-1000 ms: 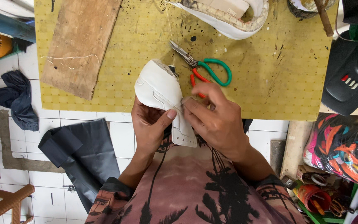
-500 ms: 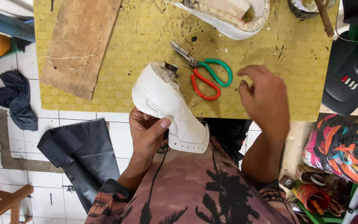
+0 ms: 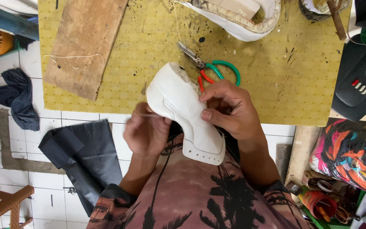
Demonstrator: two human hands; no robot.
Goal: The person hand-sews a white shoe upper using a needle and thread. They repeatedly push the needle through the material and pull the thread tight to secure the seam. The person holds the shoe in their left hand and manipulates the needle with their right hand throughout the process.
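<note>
I am looking down on a yellow bench (image 3: 276, 85), with a wooden board (image 3: 83, 44) lying at its left edge and a second white shoe (image 3: 238, 19) lying at its far edge. A black sheet (image 3: 85, 159) is lying on the tiled floor (image 3: 56, 199) below the near left corner.

The white shoe upper (image 3: 183, 114) is sitting over the near edge of the bench, its toe pointing onto the bench and its punched strip hanging over my lap. My right hand (image 3: 229, 112) is gripping its right side, thumb pressing on the face. My left hand (image 3: 145, 131) is blurred; it is closed, seemingly pinching a thin thread or needle against the left side, though I cannot tell which.

Scissors (image 3: 210, 70) with one green and one red handle are lying just beyond the toe, beside my right fingers.

Risk, in my judgement: the upper is resting half off the edge, so a loosening grip could be letting it slide into my lap; the pinched item is too fine to track and could be pricking the thumb.
</note>
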